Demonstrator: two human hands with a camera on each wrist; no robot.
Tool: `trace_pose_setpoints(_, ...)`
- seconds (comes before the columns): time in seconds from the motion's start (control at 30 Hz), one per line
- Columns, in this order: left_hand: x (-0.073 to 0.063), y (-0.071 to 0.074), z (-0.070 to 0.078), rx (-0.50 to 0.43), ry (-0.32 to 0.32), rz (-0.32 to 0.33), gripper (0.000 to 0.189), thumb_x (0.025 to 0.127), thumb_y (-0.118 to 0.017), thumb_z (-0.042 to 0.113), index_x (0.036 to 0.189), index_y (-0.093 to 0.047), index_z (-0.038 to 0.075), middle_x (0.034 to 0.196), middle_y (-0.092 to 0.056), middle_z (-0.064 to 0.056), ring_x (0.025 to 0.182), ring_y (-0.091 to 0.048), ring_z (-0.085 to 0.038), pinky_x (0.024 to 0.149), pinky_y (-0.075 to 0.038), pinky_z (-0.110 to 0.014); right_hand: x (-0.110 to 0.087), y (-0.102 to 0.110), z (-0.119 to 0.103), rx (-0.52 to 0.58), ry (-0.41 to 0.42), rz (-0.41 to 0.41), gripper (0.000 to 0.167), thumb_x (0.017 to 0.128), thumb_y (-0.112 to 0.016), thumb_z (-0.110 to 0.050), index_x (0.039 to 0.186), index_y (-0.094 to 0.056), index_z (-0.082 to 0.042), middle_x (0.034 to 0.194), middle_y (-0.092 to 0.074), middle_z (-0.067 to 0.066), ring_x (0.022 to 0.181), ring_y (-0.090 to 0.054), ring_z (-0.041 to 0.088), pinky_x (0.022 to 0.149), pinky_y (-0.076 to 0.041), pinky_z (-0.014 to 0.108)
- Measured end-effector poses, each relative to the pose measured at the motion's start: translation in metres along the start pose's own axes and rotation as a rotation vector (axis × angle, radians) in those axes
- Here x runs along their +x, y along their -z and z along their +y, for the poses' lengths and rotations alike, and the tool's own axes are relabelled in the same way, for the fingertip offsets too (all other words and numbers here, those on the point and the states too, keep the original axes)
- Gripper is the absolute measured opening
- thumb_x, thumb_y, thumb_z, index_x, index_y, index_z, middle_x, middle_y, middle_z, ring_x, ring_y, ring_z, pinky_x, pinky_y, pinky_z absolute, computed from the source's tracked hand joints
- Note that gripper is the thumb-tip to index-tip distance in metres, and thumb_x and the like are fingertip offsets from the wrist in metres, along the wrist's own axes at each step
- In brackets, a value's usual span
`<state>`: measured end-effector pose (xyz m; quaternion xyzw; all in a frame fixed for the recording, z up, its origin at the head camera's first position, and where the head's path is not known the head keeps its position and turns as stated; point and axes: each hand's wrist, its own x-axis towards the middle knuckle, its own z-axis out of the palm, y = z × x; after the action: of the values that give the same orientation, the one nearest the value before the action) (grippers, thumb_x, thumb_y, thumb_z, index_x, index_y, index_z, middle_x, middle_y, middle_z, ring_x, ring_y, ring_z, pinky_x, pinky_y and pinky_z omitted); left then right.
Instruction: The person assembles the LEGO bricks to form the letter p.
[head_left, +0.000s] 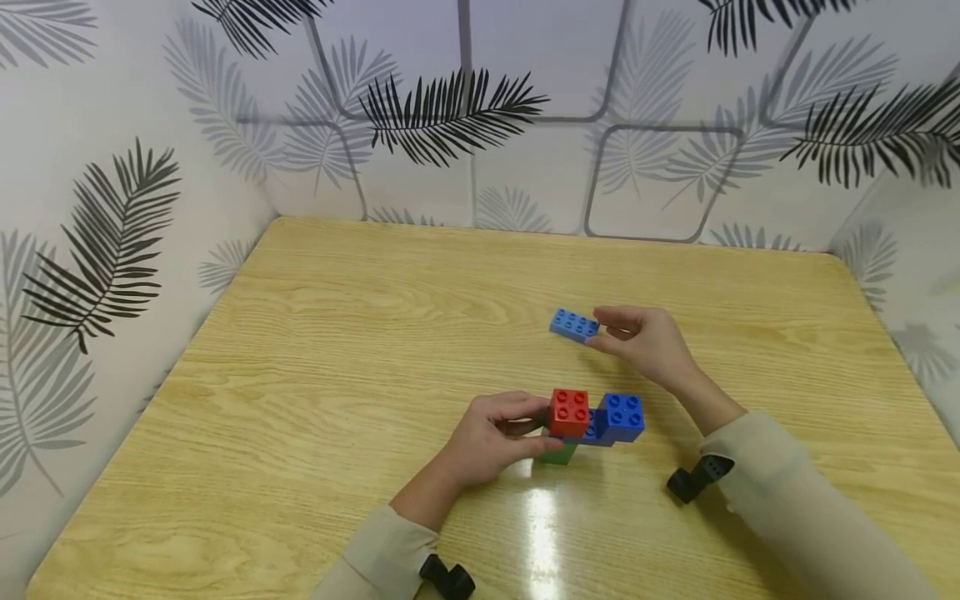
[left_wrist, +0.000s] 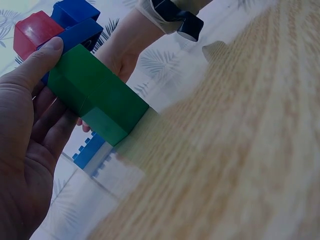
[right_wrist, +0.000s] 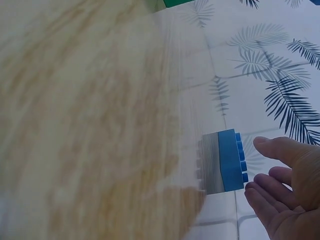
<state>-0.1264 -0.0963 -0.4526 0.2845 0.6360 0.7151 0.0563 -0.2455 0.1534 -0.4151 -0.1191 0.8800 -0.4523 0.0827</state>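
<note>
In the head view, my left hand (head_left: 487, 437) grips a stack of toy building bricks, thumb on the near side and fingers behind. Red (head_left: 570, 414) and dark blue (head_left: 624, 418) square bricks top the stack, on a longer blue brick (head_left: 597, 433). Beneath these is a green part (left_wrist: 95, 90), seen best in the left wrist view, its lower end at the tabletop. Farther back lies a light blue eight-stud brick (head_left: 573, 323), studs up. Around its right end, my right hand (head_left: 648, 342) has thumb and fingers apart; the right wrist view shows a gap to the brick (right_wrist: 230, 161).
The wood-grain table (head_left: 360, 333) is glossy and reflects light near its front. Behind and beside it hangs a pale cloth (head_left: 525, 183) with leaf patterns. Black wrist cameras sit on the left cuff (head_left: 447, 577) and the right cuff (head_left: 699, 477).
</note>
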Motion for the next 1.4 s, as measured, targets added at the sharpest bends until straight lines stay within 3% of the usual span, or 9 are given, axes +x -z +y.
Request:
trace_pose_setpoints(0.2, -0.001, 0.000, -0.001, 0.008, -0.004, 0.000, 0.040, 0.086, -0.075, -0.004, 0.124, -0.065, -0.011, 0.119, -0.066, -0.029, 0.114, -0.068, -0.021, 0.099, -0.056, -0.034, 0.006, -0.005, 0.002, 0.034, -0.013, -0.001, 0.055, 0.087, -0.080, -0.020, 0.134, -0.060, 0.001, 0.136, -0.062, 0.019, 0.123, -0.063, 0.033, 0.096, -0.056, 0.033)
trace_pose_setpoints(0.53, 0.000, 0.000, -0.001, -0.009, 0.003, 0.002, 0.041, 0.085, -0.075, -0.004, 0.124, -0.065, -0.011, 0.119, -0.065, -0.030, 0.114, -0.068, -0.019, 0.099, -0.056, -0.035, 0.014, -0.011, 0.010, -0.024, -0.042, -0.011, 0.049, 0.089, -0.077, -0.016, 0.133, -0.062, -0.001, 0.135, -0.063, 0.019, 0.122, -0.063, 0.035, 0.103, -0.054, 0.045)
trace_pose_setpoints(1.0, 0.000, 0.000, -0.002, -0.005, 0.001, 0.003, 0.041, 0.085, -0.075, -0.004, 0.124, -0.064, -0.011, 0.120, -0.065, -0.030, 0.114, -0.068, -0.019, 0.099, -0.056, -0.034, 0.014, -0.009, 0.010, -0.041, -0.044, -0.011, 0.045, 0.090, -0.077, -0.021, 0.130, -0.065, -0.004, 0.132, -0.066, 0.017, 0.120, -0.064, 0.033, 0.104, -0.054, 0.048)
trace_pose_setpoints(1.4, 0.001, 0.001, 0.000, -0.011, 0.045, 0.010, 0.041, 0.084, -0.076, -0.005, 0.123, -0.066, -0.009, 0.118, -0.066, -0.029, 0.112, -0.068, -0.010, 0.100, -0.055, -0.034, 0.009, -0.001, 0.007, -0.075, -0.053, -0.013, 0.045, 0.090, -0.076, -0.025, 0.131, -0.066, -0.008, 0.133, -0.066, 0.015, 0.124, -0.062, 0.033, 0.105, -0.052, 0.049)
